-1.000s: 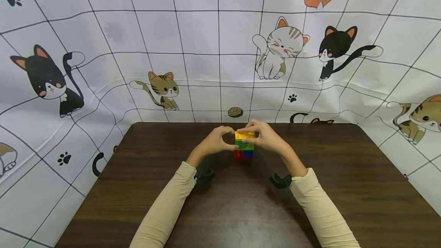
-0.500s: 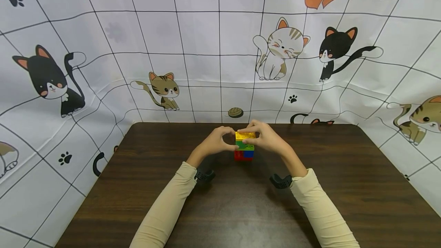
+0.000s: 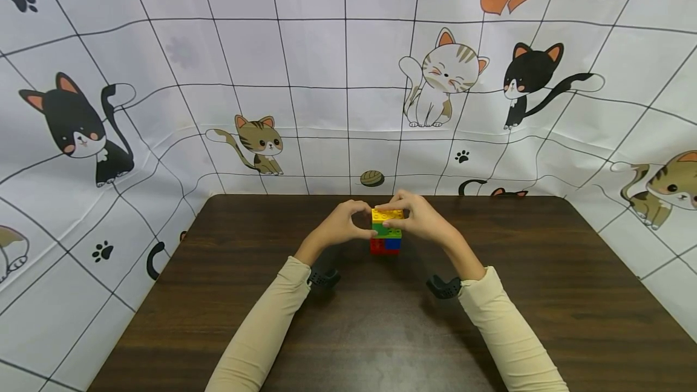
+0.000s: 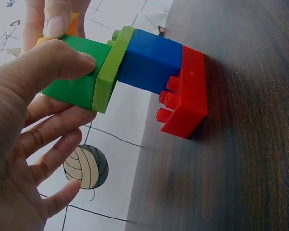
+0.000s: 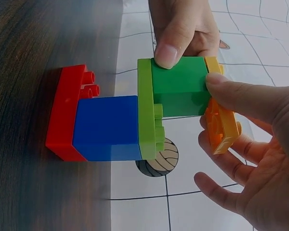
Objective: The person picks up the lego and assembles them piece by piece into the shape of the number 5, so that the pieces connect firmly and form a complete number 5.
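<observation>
A tower of toy building bricks stands on the table in front of me. At its base lies a red brick (image 5: 63,118), with a blue brick (image 5: 106,125) on it. Above these come a thin light green brick (image 5: 145,120), a green brick (image 5: 180,89) and, on top, a yellow brick (image 5: 224,129) that overhangs the green one. My left hand (image 3: 342,222) pinches the green brick, thumb on the near face and fingers behind. From the other side, my right hand (image 3: 422,216) holds the yellow brick between thumb and fingers. Its fingertips are partly hidden behind the bricks.
The dark wooden table (image 3: 381,331) extends around the tower, whose spot is near the back edge. Behind it hangs a white sheet (image 3: 321,47) printed with cats and grid lines. Black devices (image 3: 443,287) sit at both wrists.
</observation>
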Tool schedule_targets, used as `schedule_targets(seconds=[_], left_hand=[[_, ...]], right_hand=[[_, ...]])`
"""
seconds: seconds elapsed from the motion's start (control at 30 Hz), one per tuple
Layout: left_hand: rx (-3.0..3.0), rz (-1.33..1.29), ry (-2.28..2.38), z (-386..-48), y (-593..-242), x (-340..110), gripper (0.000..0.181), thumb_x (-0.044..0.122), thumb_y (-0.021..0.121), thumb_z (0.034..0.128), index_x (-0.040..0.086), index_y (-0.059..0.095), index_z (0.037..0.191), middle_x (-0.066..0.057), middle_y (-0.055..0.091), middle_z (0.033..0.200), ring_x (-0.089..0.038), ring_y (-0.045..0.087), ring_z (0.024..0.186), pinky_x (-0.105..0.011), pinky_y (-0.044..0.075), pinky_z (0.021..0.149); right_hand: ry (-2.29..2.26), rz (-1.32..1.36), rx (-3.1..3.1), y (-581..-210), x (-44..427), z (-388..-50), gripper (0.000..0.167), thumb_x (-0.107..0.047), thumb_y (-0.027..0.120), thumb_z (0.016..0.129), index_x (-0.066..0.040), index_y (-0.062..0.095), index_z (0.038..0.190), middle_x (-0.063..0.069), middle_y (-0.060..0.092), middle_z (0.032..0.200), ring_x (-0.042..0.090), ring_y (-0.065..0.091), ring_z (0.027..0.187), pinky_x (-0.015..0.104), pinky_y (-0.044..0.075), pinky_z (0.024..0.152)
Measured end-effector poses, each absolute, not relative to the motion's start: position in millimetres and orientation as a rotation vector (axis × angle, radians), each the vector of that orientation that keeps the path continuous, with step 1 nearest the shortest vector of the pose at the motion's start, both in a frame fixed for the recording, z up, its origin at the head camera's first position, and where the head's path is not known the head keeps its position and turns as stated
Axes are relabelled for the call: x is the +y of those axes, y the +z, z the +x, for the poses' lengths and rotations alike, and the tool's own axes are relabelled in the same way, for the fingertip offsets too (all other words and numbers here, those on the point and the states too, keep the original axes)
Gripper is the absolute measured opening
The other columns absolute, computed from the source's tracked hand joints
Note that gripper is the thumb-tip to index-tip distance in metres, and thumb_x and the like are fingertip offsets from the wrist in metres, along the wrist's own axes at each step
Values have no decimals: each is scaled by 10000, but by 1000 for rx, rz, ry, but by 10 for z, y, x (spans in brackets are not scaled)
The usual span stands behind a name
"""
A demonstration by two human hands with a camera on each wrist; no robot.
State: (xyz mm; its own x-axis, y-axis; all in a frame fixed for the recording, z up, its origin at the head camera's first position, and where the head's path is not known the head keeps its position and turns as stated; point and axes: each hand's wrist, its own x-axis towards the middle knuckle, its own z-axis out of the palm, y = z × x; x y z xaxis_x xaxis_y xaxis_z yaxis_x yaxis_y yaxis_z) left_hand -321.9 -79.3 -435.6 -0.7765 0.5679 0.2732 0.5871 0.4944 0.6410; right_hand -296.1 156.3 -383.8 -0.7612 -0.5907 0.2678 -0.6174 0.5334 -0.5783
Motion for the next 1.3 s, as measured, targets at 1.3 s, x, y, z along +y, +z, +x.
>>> schedule_targets(seconds=[1.3], left_hand=[[-2706, -1020, -1169, -3210, -4340, -788, 379, 226, 838, 842, 51, 684, 1141, -107, 678, 1155, -245, 574, 1082, -445, 511, 986]], right_hand=[[1072, 1056, -2725, -3868, 1575, -2984, 378, -138, 774, 903, -78, 721, 1273, 111, 639, 1057, 218, 546, 925, 282, 488, 745]])
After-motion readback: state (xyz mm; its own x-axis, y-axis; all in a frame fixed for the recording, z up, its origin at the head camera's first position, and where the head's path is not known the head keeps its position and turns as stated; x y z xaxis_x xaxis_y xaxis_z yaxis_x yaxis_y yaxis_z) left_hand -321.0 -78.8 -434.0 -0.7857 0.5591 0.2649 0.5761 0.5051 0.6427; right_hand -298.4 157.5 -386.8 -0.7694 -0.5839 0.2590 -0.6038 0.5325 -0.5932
